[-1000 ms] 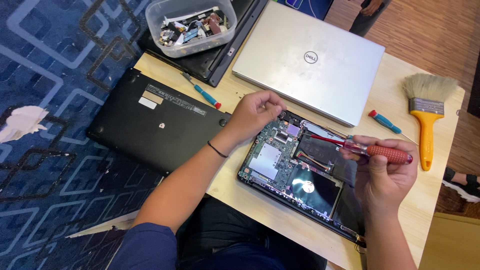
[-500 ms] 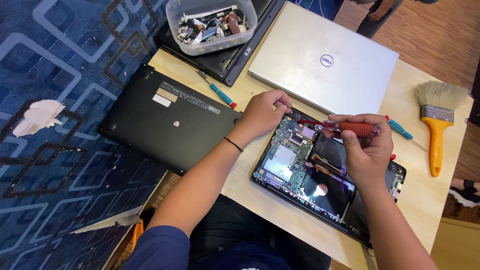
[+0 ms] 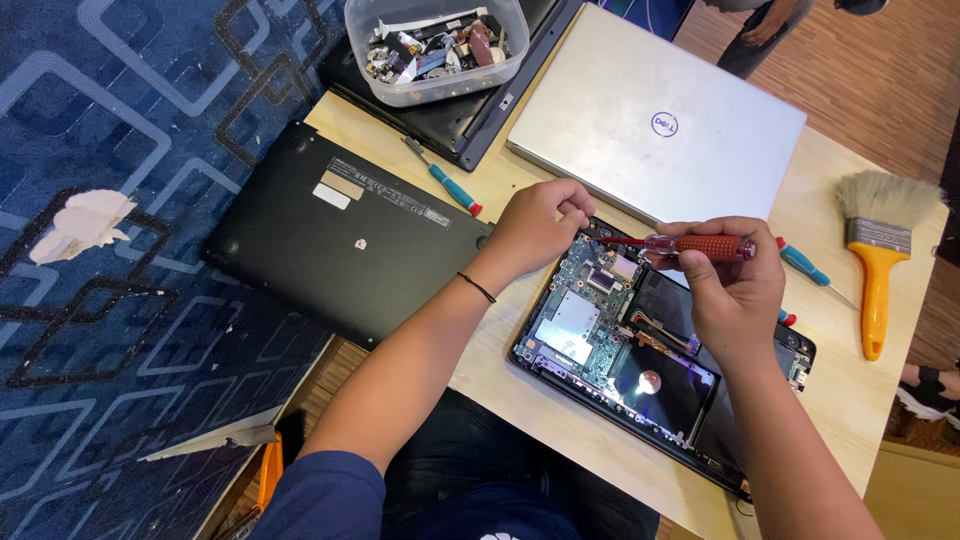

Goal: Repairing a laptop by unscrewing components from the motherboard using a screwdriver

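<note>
An opened laptop [image 3: 610,345] with its circuit board and black battery exposed lies on the wooden table [image 3: 510,350] in front of me. My right hand [image 3: 735,290] grips a red-handled screwdriver [image 3: 700,246], held nearly level with its tip pointing left toward the laptop's far corner. My left hand [image 3: 540,220] rests at that same corner, its fingers pinched together by the screwdriver tip. Whether those fingers hold anything is hidden.
A black laptop bottom cover [image 3: 340,235] lies to the left, a closed silver laptop [image 3: 655,125] behind. A clear tub of small parts [image 3: 435,45] sits on another black laptop. Two blue-handled screwdrivers [image 3: 450,185] [image 3: 805,265] and a yellow-handled brush [image 3: 878,250] lie on the table.
My right hand has brought the red screwdriver from the laptop's right side leftward, up to my left hand at the far corner. My left hand has stayed there.
</note>
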